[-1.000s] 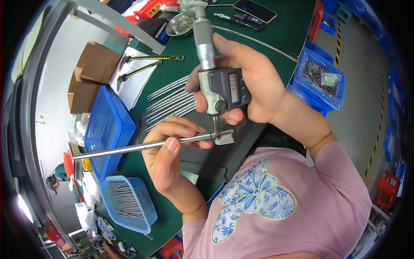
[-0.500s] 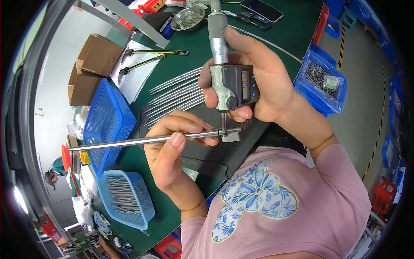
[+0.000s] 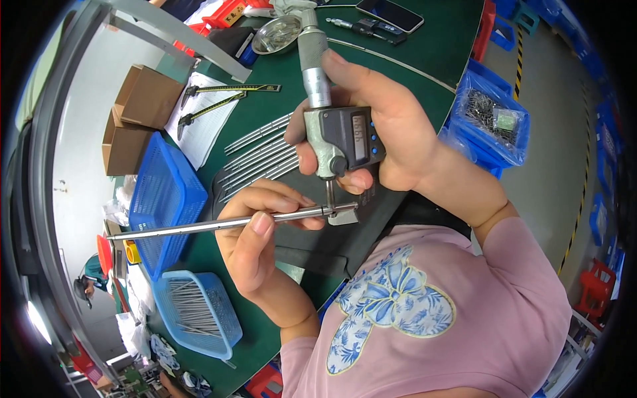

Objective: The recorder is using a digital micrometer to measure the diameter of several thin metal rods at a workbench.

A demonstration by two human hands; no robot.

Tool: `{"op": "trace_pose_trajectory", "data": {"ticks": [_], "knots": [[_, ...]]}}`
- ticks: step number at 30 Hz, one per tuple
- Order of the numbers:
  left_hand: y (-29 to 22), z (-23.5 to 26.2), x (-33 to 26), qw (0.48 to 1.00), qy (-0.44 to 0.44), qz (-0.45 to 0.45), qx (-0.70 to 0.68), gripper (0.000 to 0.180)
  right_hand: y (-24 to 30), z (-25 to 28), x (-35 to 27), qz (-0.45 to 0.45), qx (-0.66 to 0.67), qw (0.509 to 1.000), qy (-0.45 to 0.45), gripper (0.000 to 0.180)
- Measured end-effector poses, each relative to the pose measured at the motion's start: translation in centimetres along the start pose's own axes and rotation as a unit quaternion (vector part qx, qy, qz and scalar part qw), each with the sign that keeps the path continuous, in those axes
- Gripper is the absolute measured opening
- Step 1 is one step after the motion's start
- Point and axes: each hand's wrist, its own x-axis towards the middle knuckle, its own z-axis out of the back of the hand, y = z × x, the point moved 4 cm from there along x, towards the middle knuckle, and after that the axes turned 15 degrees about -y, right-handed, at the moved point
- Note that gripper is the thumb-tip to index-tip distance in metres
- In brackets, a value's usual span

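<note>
My right hand grips a digital micrometer with a knurled thimble and a small display. Its spindle points down onto a slim steel rod near the rod's right end. My left hand pinches that rod between thumb and fingers, holding it almost level, with the far end reaching out to the left. Below both hands lies a dark mat. Several similar steel rods rest side by side on the mat's far part, partly hidden behind my hands.
Left stand an empty blue basket and a light blue basket of rods. Two calipers lie on paper beside cardboard boxes. Farther back are a metal bowl, another micrometer and a phone. Right is a blue bin of small parts.
Both hands, with the micrometer and rod, have shifted slightly left in view. The micrometer leans a little more, and its display reading has changed.
</note>
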Motion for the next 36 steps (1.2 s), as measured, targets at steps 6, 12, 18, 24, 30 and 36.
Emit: {"op": "trace_pose_trajectory", "data": {"ticks": [6,12,18,24,30,36], "knots": [[-0.07,-0.15,-0.12,1.000,-0.006,0.003,-0.006,0.023,-0.23,0.07,-0.12,-0.042,0.072,0.996,-0.029,0.060],[-0.19,-0.23,-0.18,1.000,-0.011,0.001,-0.008,0.024,-0.34,0.13,-0.05,-0.046,0.058,0.997,-0.004,0.064],[-0.02,-0.29,-0.05,1.000,-0.001,0.009,-0.007,0.025,-0.25,0.21,0.05,-0.030,0.035,0.999,-0.001,0.066],[0.08,-0.11,-0.08,1.000,0.017,0.002,-0.013,0.025,-0.40,0.18,-0.03,-0.042,0.074,0.996,0.003,0.052],[-0.08,-0.12,-0.16,1.000,0.017,0.001,-0.013,0.025,-0.32,0.16,-0.21,-0.030,0.056,0.998,-0.014,0.061],[-0.17,-0.25,-0.26,1.000,0.003,-0.007,-0.003,0.025,-0.42,0.23,-0.19,-0.052,0.072,0.996,-0.018,0.062]]}}
